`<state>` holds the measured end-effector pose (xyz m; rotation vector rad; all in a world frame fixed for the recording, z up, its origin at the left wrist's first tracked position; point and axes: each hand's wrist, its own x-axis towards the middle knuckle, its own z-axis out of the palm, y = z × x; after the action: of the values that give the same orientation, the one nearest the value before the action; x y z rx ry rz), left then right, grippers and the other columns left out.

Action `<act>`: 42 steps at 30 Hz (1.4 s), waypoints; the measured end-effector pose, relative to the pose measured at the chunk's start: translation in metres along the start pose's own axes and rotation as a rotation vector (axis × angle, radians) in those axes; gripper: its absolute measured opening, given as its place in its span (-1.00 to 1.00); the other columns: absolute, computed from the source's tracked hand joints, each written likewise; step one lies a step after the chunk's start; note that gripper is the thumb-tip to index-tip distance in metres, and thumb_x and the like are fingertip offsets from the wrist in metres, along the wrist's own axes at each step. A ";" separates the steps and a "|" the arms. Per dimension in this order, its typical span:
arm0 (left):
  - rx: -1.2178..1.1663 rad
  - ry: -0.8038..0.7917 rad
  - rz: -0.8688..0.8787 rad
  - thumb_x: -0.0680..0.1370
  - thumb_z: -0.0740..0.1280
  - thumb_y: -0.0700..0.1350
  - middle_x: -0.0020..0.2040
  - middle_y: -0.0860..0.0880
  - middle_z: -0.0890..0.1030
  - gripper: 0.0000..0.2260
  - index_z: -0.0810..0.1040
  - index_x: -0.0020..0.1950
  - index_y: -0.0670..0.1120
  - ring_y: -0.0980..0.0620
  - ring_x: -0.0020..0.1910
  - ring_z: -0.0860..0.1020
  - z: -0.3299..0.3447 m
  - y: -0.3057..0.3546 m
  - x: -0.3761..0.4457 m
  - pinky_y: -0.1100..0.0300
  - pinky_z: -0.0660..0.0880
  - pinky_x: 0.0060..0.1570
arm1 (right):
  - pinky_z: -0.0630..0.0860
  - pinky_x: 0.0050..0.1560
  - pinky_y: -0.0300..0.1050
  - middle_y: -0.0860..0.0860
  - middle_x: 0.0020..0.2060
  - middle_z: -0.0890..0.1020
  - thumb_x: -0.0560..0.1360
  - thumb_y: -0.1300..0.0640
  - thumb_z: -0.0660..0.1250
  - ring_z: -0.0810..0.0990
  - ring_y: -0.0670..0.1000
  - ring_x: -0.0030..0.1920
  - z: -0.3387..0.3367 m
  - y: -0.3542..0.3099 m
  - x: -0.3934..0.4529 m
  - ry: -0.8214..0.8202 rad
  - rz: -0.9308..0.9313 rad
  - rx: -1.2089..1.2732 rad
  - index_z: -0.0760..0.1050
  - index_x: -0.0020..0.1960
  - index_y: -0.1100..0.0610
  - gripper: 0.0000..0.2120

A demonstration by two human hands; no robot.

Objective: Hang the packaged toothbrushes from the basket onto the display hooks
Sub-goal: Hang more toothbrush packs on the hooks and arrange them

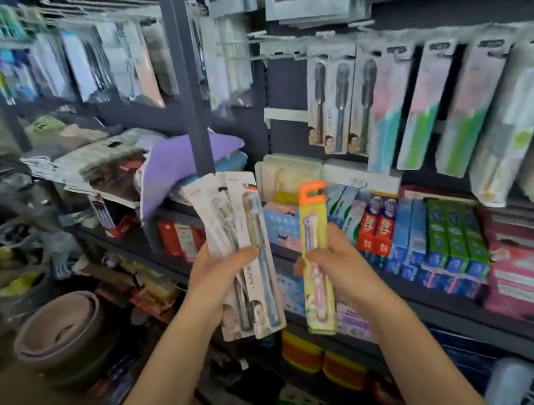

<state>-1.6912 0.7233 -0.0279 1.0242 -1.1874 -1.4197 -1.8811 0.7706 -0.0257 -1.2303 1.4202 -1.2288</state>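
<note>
In front of the shelving, the left hand point(223, 264) is gripping two white carded toothbrush packs point(240, 241) upright, while the right hand point(333, 261) is pinching a yellow, orange-topped toothbrush pack point(313, 230) just beside them. Open air is separating both from the white display hooks point(272, 36) above, where pastel boxed toothbrushes point(417, 103) are hanging.

White toothbrush packs point(235, 241) with a blue-handled brush inside, yellow toothbrush pack point(316, 264) with orange header and pink brush, purple cloth point(180, 163), red, blue and green toothpaste boxes point(430, 237), mauve basins point(61, 328), dark grey shelf upright point(186, 75)
</note>
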 end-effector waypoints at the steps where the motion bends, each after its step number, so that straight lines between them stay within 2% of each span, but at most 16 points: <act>1: -0.005 0.005 0.028 0.50 0.46 -0.31 0.07 0.04 0.73 -0.63 0.63 0.22 0.04 0.01 0.09 0.69 -0.006 0.005 0.015 0.01 0.56 0.14 | 0.57 -0.03 -0.14 0.15 -0.06 0.66 0.62 0.34 0.15 0.69 -0.01 -0.11 0.004 -0.008 0.013 0.002 -0.009 -0.031 0.40 0.32 0.05 -0.66; 4: -0.016 0.008 0.102 0.49 0.48 -0.30 0.02 0.11 0.74 -0.67 0.64 0.10 0.11 0.06 0.07 0.69 -0.024 0.022 0.060 0.06 0.56 0.10 | 0.60 0.10 0.05 0.10 -0.08 0.75 0.67 0.25 0.19 0.74 0.06 -0.02 0.021 -0.027 0.049 0.088 -0.091 -0.073 0.52 0.22 0.10 -0.79; 6: -0.032 -0.022 0.143 0.49 0.48 -0.29 0.03 0.13 0.73 -0.67 0.64 0.09 0.12 0.10 0.06 0.69 -0.038 0.035 0.087 0.07 0.56 0.09 | 0.65 0.01 0.12 0.12 -0.07 0.74 0.69 0.22 0.21 0.75 0.13 -0.09 0.034 -0.042 0.071 0.185 -0.133 0.001 0.58 0.16 0.16 -0.82; 8: -0.025 -0.062 0.175 0.48 0.50 -0.28 0.02 0.15 0.73 -0.67 0.63 0.08 0.13 0.13 0.05 0.68 -0.051 0.048 0.111 0.08 0.56 0.07 | 0.66 -0.12 0.03 0.06 -0.13 0.74 0.69 0.16 0.21 0.74 0.10 -0.17 0.049 -0.057 0.089 0.278 -0.188 0.060 0.57 0.15 0.17 -0.82; 12: 0.022 -0.118 0.231 0.47 0.53 -0.22 0.06 0.17 0.72 -0.65 0.62 0.15 0.13 0.12 0.09 0.67 -0.070 0.066 0.151 0.03 0.56 0.14 | 0.55 -0.19 -0.25 -0.01 -0.31 0.67 0.71 0.05 0.17 0.65 -0.02 -0.29 0.069 -0.074 0.117 0.429 -0.187 0.018 0.51 0.09 0.07 -0.82; 14: 0.019 -0.137 0.233 0.47 0.53 -0.21 0.05 0.17 0.72 -0.66 0.62 0.14 0.14 0.13 0.08 0.67 -0.074 0.069 0.163 0.01 0.56 0.15 | 0.50 -0.07 -0.15 0.05 -0.15 0.65 0.68 0.11 0.18 0.63 0.04 -0.14 0.072 -0.075 0.130 0.463 -0.103 0.036 0.47 0.10 0.04 -0.90; 16: 0.006 -0.166 0.217 0.47 0.53 -0.23 -0.02 0.19 0.72 -0.69 0.62 0.09 0.12 0.17 0.00 0.68 -0.075 0.068 0.171 0.06 0.58 0.10 | 0.45 -0.05 -0.05 0.08 0.00 0.57 0.63 0.22 0.18 0.55 0.03 -0.05 0.074 -0.076 0.142 0.473 -0.039 0.000 0.41 0.16 0.09 -0.86; 20: -0.017 -0.206 0.200 0.47 0.51 -0.24 -0.08 0.14 0.73 -0.74 0.64 0.04 0.06 0.17 -0.09 0.69 -0.071 0.067 0.173 0.13 0.56 -0.05 | 0.48 -0.23 -0.18 0.01 -0.02 0.66 0.67 0.22 0.18 0.66 -0.02 -0.03 0.081 -0.088 0.150 0.448 -0.110 -0.171 0.45 0.22 0.11 -0.84; 22: -0.030 -0.214 0.203 0.48 0.50 -0.25 -0.07 0.12 0.74 -0.75 0.64 0.04 0.06 0.15 -0.07 0.70 -0.070 0.069 0.176 0.14 0.55 -0.05 | 0.50 -0.33 -0.20 0.04 -0.02 0.72 0.69 0.11 0.20 0.71 -0.05 -0.18 0.082 -0.095 0.156 0.461 -0.180 -0.210 0.52 0.24 0.11 -0.81; 24: -0.034 -0.224 0.205 0.48 0.50 -0.24 -0.02 0.10 0.74 -0.74 0.65 0.08 0.06 0.12 -0.02 0.70 -0.067 0.072 0.178 0.08 0.57 0.03 | 0.59 -0.35 -0.10 0.11 -0.05 0.72 0.68 -0.01 0.24 0.72 0.06 -0.26 0.083 -0.101 0.162 0.502 -0.217 -0.183 0.55 0.21 0.15 -0.73; 26: -0.039 -0.234 0.203 0.48 0.49 -0.24 -0.01 0.10 0.74 -0.72 0.64 0.10 0.08 0.12 0.00 0.70 -0.064 0.074 0.180 0.06 0.58 0.07 | 0.67 -0.19 0.17 0.17 -0.08 0.71 0.62 -0.17 0.27 0.72 0.22 -0.22 0.079 -0.101 0.168 0.557 -0.233 -0.153 0.54 0.13 0.07 -0.69; 27: -0.040 -0.236 0.205 0.49 0.49 -0.25 0.00 0.11 0.74 -0.71 0.64 0.11 0.08 0.13 0.01 0.69 -0.062 0.074 0.181 0.07 0.58 0.07 | 0.66 -0.17 0.23 0.20 -0.08 0.69 0.62 -0.18 0.26 0.71 0.24 -0.23 0.077 -0.101 0.170 0.584 -0.245 -0.142 0.53 0.10 0.06 -0.69; 30: -0.034 -0.233 0.214 0.48 0.50 -0.24 0.02 0.12 0.73 -0.69 0.63 0.12 0.10 0.13 0.04 0.68 -0.054 0.074 0.185 0.08 0.57 0.09 | 0.60 -0.33 0.01 0.17 -0.13 0.69 0.69 0.00 0.22 0.69 0.12 -0.36 0.067 -0.100 0.176 0.597 -0.268 -0.053 0.47 0.14 0.17 -0.76; 34: -0.048 -0.229 0.209 0.48 0.49 -0.26 0.02 0.10 0.73 -0.68 0.62 0.14 0.07 0.14 0.03 0.69 -0.042 0.071 0.189 0.16 0.57 0.02 | 0.59 -0.29 0.04 0.21 -0.09 0.68 0.68 0.03 0.23 0.66 0.08 -0.39 0.057 -0.101 0.182 0.577 -0.302 -0.067 0.48 0.09 0.09 -0.86; 37: -0.050 -0.230 0.207 0.48 0.50 -0.26 0.02 0.11 0.73 -0.68 0.62 0.16 0.06 0.16 0.01 0.69 -0.036 0.071 0.191 0.18 0.56 0.00 | 0.56 -0.34 -0.01 0.18 -0.15 0.69 0.67 0.06 0.24 0.61 0.11 -0.43 0.051 -0.104 0.187 0.579 -0.308 -0.077 0.50 0.03 0.04 -0.91; 42: -0.043 -0.227 0.218 0.48 0.49 -0.25 0.05 0.08 0.73 -0.66 0.62 0.21 0.03 0.11 0.05 0.69 -0.030 0.069 0.197 0.09 0.58 0.09 | 0.45 -0.45 -0.10 0.15 -0.24 0.68 0.66 0.07 0.26 0.50 0.08 -0.51 0.043 -0.099 0.193 0.615 -0.314 -0.035 0.50 0.07 0.17 -0.84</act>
<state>-1.6828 0.5214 0.0324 0.6937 -1.3814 -1.4065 -1.8522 0.5715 0.0654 -1.1810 1.7205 -1.9226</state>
